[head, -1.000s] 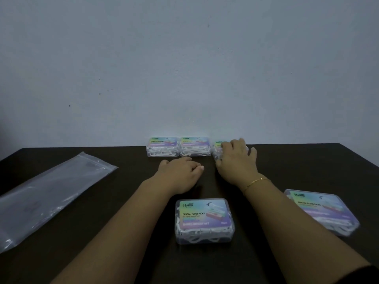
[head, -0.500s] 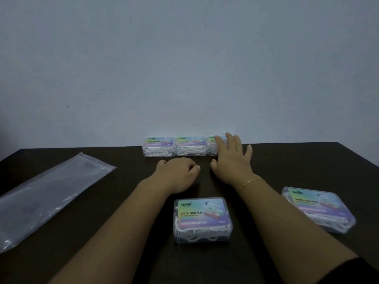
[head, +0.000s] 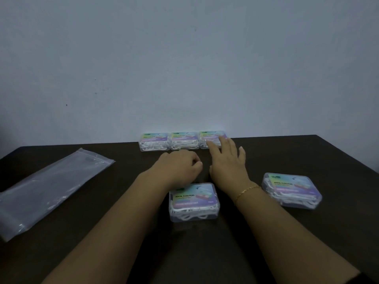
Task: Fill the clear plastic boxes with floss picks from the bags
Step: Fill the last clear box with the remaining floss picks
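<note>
table (head: 307,156): dark brown, pushed up to a pale wall (head: 184,58) along its far edge.
far row: three clear boxes side by side at the middle of the far edge, touching each other.
left box of row (head: 154,142): lid shut, colourful label on top, white floss picks inside.
middle box of row (head: 184,140): same look, lid shut, full of white picks.
right box of row (head: 211,138): same look, partly hidden by fingers.
near box (head: 193,201): in the middle of the table, between the two forearms, lid shut, label reads "dental floss picks", white picks showing through the front wall.
side box (head: 292,190): toward the right edge, turned a little, lid shut, white picks inside.
bag (head: 49,189): clear plastic zip bag, lying flat by the left edge, long side slanting toward the far row; cannot tell what is in it.
left hand (head: 180,169): resting on the table just in front of the far row, fingers curled in loosely, holding nothing.
right hand (head: 227,162): flat with fingers straight and spread, fingertips lying on the right box of row, not gripping it.
bracelet (head: 247,190): thin gold chain on the right wrist.
sleeve (head: 367,278): dark, just showing at the bottom right corner.
</note>
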